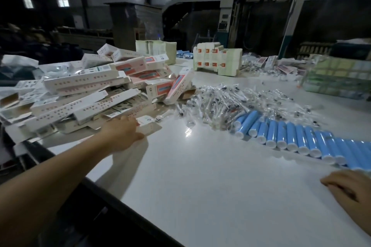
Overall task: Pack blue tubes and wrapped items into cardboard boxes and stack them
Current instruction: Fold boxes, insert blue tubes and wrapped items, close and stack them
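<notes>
Boxes (84, 94) heaped by L hand (122, 132), tubes (291, 136) R, maybe syringes (230, 98) btwn

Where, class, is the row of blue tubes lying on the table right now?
In the head view, the blue tubes lie in a row on the table's right side, just in front of the clear wrapped items.

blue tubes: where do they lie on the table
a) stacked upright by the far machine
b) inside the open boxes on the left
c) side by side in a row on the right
c: the blue tubes lie side by side in a row across the table's right part, white ends toward the camera.
</notes>
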